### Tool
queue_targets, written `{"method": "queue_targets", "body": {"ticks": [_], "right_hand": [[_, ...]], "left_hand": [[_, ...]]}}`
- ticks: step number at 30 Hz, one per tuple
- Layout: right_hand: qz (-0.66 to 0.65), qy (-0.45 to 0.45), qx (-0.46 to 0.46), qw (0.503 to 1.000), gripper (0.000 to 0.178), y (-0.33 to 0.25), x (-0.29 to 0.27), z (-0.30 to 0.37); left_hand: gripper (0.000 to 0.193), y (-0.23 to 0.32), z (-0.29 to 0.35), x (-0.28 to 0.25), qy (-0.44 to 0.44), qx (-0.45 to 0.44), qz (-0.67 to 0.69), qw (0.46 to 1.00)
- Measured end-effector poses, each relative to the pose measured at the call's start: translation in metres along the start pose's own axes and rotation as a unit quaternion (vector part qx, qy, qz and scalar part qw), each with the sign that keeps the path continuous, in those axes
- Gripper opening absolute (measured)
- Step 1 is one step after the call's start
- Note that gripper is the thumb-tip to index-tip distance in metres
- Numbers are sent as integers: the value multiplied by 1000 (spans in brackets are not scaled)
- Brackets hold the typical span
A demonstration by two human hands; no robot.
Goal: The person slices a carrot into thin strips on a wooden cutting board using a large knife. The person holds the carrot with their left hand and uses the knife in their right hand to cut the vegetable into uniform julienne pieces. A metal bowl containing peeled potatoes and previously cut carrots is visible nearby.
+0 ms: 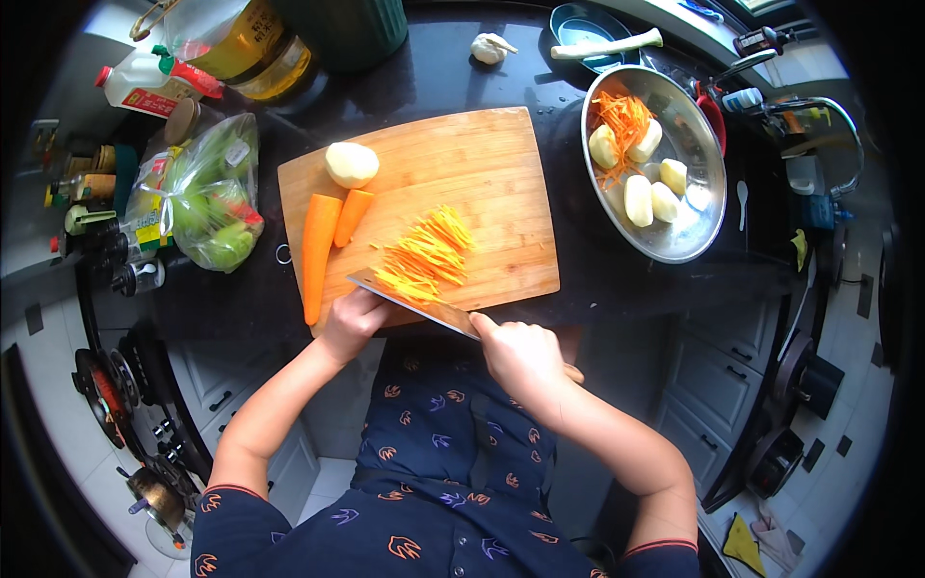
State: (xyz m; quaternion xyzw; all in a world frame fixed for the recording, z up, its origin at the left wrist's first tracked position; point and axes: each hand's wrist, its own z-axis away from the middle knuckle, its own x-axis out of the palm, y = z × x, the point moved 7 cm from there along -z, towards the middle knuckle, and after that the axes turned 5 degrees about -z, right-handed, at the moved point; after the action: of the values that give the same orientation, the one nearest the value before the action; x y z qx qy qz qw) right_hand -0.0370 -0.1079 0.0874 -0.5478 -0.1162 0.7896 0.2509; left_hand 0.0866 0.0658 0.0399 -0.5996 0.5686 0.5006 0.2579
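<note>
A kitchen knife [451,316] lies slantwise over the near edge of the wooden cutting board [506,207]. My right hand [523,361] is closed around its handle, whose wooden end shows past the palm. Up against the blade's left end is my left hand [353,320], fingers curled in; the blade hides the fingertips. Along the far side of the blade rests a heap of carrot shreds [424,255]. To the left on the board are a long peeled carrot [319,255], a shorter carrot piece [354,217] and a peeled potato [352,165].
A metal bowl [700,236] with peeled potatoes and carrot shreds stands right of the board. Left of it lies a plastic bag of green vegetables [217,193]. Garlic [491,47], an oil jug [255,58] and a dark pan [583,29] are farther back. A white spoon [742,204] lies far right.
</note>
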Motion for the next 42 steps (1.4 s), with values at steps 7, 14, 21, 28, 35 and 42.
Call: {"method": "queue_targets", "body": {"ticks": [7,14,21,28,35,42], "right_hand": [[-46,28,-34,998,16,5,2,-13],[-16,0,-14,1000,18,-7,-26,13],[21,2,3,1000,15,-4,-3,8],[-50,34,-19,998,14,4,-1,-10],[-12,-15,-3,1000,8,-12,-26,12],[21,15,7,1000,12,-6,9,1]], "left_hand": [[15,3,-9,-2,-3,-18,0,1000],[17,2,-4,-3,4,-29,-36,999],[14,-3,4,2,9,-26,-50,998],[15,3,-10,-3,0,-25,-44,999],[19,2,-2,-3,20,-31,-54,998],[20,-1,7,3,17,-33,-54,998]]}}
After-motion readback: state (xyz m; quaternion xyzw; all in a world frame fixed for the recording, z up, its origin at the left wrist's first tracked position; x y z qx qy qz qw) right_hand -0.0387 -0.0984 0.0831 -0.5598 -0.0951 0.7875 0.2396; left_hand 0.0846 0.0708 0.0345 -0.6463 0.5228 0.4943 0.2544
